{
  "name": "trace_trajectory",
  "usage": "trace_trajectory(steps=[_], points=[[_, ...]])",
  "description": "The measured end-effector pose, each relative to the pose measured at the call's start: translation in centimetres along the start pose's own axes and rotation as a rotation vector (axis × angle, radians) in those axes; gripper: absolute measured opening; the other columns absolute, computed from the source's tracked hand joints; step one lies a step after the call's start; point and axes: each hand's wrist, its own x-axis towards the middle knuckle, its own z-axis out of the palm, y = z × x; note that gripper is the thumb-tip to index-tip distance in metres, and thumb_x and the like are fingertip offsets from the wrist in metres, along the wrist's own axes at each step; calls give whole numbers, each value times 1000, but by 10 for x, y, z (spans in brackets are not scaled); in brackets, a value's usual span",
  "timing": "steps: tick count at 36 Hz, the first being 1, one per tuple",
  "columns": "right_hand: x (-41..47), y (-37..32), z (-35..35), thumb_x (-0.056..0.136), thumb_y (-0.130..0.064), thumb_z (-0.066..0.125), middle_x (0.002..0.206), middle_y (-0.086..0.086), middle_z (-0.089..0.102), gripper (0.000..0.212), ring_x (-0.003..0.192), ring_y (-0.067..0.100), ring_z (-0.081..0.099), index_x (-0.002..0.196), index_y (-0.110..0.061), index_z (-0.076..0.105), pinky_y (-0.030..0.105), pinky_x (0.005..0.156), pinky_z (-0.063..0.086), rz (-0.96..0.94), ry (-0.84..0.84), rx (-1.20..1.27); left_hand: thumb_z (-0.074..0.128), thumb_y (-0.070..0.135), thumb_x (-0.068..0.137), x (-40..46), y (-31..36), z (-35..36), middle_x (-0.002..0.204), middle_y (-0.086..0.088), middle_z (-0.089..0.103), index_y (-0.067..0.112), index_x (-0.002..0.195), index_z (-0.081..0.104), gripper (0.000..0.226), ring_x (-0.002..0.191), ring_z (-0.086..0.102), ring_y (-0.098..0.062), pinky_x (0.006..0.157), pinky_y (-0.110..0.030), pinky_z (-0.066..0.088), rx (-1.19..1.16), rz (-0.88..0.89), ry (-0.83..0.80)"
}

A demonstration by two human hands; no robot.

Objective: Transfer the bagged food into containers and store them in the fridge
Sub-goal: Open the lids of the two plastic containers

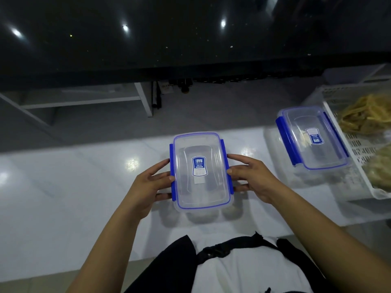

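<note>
So we've got the clear container [201,171] sitting lid-on on the white desk [74,187] dead centre, long axis running away from us, with the left hand [148,187] and right hand [251,178] each curled in a grip on its blue side clips, equally near.

Both forearms reach forward from the lower edge of the view and angle inward toward each other, bare to the elbow. The left hand [151,186] sits palm-in against the left side of a box [201,172], thumb on the top edge, fingers spread and curled along the side clip. The right hand [252,178] mirrors it on the right side, thumb lying on the lid rim, index finger stretched along the far part of the clip, the other fingers tucked below. Both wrists are level and slightly bent inward.
</note>
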Motion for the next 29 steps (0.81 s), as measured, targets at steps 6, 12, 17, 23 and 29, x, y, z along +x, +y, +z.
trace_trajectory(steps=[6, 12, 17, 23, 29], points=[[2, 1, -1, 90, -11, 73, 104, 6, 77, 44, 90, 26, 76, 129, -30, 64, 40, 67, 62, 8, 2, 12, 64, 6, 96, -2, 3, -8, 114, -9, 75, 34, 133, 61, 46, 98, 74, -30, 78, -47, 63, 7, -46, -37], [4, 1, -2, 90, -9, 73, 101, 6, 77, 44, 89, 27, 76, 127, -31, 64, 39, 65, 62, 20, -18, 24, 70, 38, 93, -10, 13, 8, 155, 2, 44, 42, 151, 36, 67, 130, 55, -21, 95, -39, 53, 447, 144, 287], [5, 1, -3, 90, -6, 72, 96, 6, 78, 43, 86, 26, 76, 123, -32, 65, 37, 63, 61, 21, -25, 22, 64, 71, 80, -22, 18, 44, 169, 10, -6, 49, 156, 4, 99, 155, -4, -19, 122, -43, 7, 1240, 451, 73], [6, 0, -4, 90, -3, 71, 95, 6, 77, 43, 86, 26, 76, 121, -32, 65, 37, 62, 61, 27, -26, 20, 59, 82, 74, -17, 12, 66, 168, 5, -18, 42, 158, -5, 113, 154, -17, -26, 123, -47, -1, 1557, 326, -46], [7, -2, -6, 91, -2, 69, 94, 8, 77, 42, 84, 27, 76, 118, -34, 66, 39, 63, 61, 47, -29, 19, 63, 78, 73, -17, 13, 66, 167, 8, -19, 43, 158, -4, 113, 154, -20, -23, 123, -49, 11, 1518, 304, -63]])
